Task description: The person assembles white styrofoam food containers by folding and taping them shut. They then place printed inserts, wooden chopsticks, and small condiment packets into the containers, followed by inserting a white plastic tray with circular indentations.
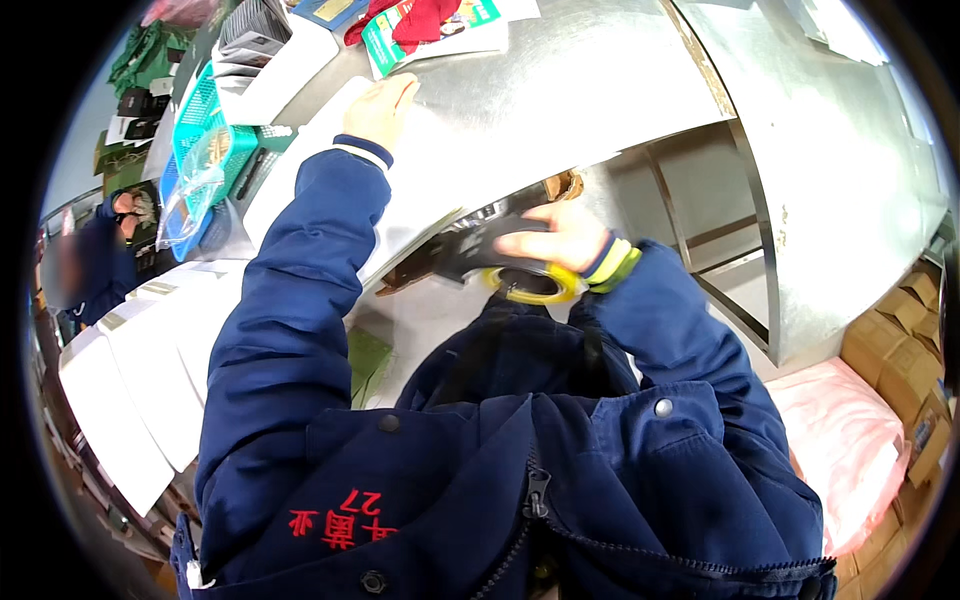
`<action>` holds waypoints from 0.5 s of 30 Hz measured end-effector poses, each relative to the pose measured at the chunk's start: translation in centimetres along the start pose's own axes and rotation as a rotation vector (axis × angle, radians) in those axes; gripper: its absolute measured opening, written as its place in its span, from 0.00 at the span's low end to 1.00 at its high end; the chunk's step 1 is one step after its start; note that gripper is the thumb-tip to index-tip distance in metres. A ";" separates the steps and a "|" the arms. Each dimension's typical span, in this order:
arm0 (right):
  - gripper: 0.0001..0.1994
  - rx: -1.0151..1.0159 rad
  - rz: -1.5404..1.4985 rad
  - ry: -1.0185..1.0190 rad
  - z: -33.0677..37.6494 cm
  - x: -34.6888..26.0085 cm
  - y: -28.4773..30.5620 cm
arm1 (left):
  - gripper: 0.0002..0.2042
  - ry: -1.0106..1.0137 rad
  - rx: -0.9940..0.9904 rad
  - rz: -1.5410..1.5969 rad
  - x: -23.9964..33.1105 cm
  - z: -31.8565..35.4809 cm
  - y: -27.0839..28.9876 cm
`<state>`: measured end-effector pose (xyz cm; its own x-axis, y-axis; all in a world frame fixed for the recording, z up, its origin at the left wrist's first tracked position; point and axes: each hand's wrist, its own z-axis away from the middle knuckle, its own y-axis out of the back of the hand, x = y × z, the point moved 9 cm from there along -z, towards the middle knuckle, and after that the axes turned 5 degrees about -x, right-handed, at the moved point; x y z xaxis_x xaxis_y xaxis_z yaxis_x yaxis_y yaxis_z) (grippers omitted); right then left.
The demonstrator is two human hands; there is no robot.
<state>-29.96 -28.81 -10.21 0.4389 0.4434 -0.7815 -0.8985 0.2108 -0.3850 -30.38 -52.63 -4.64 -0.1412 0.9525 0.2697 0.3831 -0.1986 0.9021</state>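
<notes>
Right grip (558,237) clamps the dispenser (476,248) by the tabletop (575,60) edge, mid-frame; a loose hold could drop it. Left grip (380,112) rests flat, unclosed.

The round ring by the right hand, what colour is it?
The round ring is yellow, best seen in the head view.

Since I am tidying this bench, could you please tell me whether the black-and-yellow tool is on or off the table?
Off: the right hand holds the black-and-yellow tool outside the near edge of the table.
</notes>
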 end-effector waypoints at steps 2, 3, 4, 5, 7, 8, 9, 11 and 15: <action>0.18 0.350 0.264 0.180 4.3 -5.1 3.5 | 0.07 -0.032 0.029 -0.038 0.0 0.2 0.4; 0.20 0.567 0.406 0.233 5.4 -5.1 6.5 | 0.07 -0.060 0.039 -0.047 0.5 0.0 0.2; 0.21 0.822 0.605 0.343 6.9 -7.0 8.5 | 0.07 -0.065 0.015 -0.009 0.5 -0.1 0.2; 0.24 0.943 0.735 0.330 6.5 -6.6 11.1 | 0.07 -0.040 0.005 0.001 0.5 -0.2 0.4; 0.27 1.123 1.058 0.329 4.3 -5.8 16.1 | 0.07 0.002 -0.023 0.021 0.6 -0.6 0.3; 0.27 1.198 1.214 0.315 3.1 -5.3 18.6 | 0.07 0.023 -0.034 0.080 0.5 -1.1 0.0; 0.27 1.158 1.296 0.229 1.4 -5.0 20.4 | 0.07 0.050 -0.017 0.075 -0.1 -0.9 -0.4; 0.26 1.148 1.348 0.025 -0.3 -5.2 22.6 | 0.08 0.076 -0.068 0.136 -0.2 -1.0 -0.2; 0.22 1.172 1.590 0.430 0.8 -8.6 17.5 | 0.07 0.170 0.053 0.275 -1.0 -0.2 1.1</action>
<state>-49.45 -28.23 -9.76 -0.7774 0.6107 -0.1505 0.0951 0.3507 0.9316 -30.06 -53.83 -3.86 -0.1745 0.8115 0.5576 0.4744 -0.4270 0.7698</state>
